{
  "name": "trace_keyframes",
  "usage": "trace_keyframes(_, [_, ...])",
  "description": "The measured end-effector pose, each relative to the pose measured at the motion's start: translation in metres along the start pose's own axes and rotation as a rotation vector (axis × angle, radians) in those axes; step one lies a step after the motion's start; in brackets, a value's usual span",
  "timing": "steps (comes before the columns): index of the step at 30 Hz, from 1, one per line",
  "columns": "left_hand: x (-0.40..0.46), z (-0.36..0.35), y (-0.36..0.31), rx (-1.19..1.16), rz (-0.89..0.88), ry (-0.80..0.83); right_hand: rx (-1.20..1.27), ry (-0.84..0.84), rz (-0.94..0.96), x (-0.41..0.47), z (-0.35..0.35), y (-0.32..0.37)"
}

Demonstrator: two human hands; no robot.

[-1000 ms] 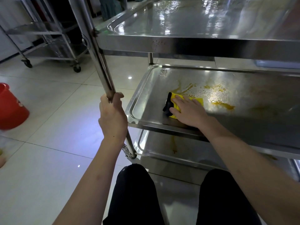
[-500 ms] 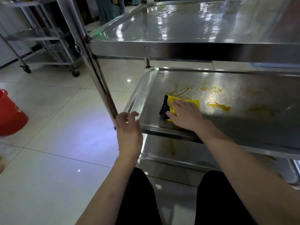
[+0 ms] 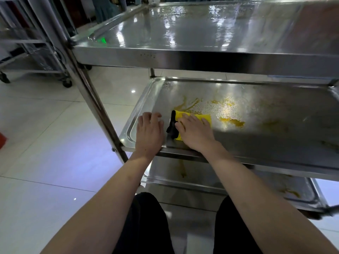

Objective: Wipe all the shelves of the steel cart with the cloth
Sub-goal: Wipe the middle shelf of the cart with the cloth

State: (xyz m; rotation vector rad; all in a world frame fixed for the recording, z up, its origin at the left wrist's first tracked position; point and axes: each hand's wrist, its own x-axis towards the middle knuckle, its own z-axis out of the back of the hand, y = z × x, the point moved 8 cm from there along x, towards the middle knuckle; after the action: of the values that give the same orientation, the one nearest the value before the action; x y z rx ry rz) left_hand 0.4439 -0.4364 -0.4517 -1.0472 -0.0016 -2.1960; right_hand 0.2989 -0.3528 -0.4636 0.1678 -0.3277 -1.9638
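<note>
Cloth (image 3: 201,117) under right hand (image 3: 194,132)

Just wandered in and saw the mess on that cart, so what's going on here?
A person is cleaning a steel cart by hand. Their right hand presses a yellow cloth flat on the middle shelf, beside streaks of a yellow-orange spill not yet wiped. Their left hand rests on the same shelf near its left corner, just beside the cloth. The top shelf looks wet and shiny, and the bottom shelf shows stains too.
</note>
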Motion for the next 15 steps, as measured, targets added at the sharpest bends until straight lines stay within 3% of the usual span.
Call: trace_keyframes(15, [-0.004, -0.007, 0.0, 0.06, 0.069, 0.102, -0.09, 0.027, -0.11, -0.032, 0.016, -0.075])
